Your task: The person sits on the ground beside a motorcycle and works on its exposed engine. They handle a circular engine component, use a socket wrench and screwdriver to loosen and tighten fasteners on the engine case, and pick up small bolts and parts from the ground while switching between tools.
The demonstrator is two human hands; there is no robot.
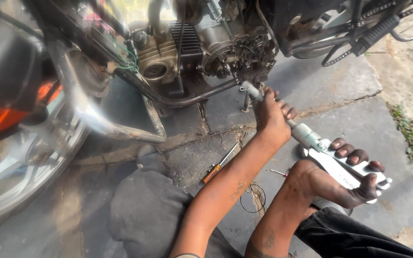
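both hands (271, 117) round ratchet wrench (331, 160)

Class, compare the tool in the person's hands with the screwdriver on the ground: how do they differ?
The silver tool is gripped by both hands, left hand and right hand, and aimed at the engine; the screwdriver lies untouched on the concrete. The tool is thick and all metal; the screwdriver is slim with an orange handle. Both lie diagonally.

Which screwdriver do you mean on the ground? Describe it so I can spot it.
Start at the motorcycle engine and drop to the cracked concrete below it. The screwdriver lies there slantwise, just left of the left forearm. Its orange handle sets it apart from the thin wire ring nearby.
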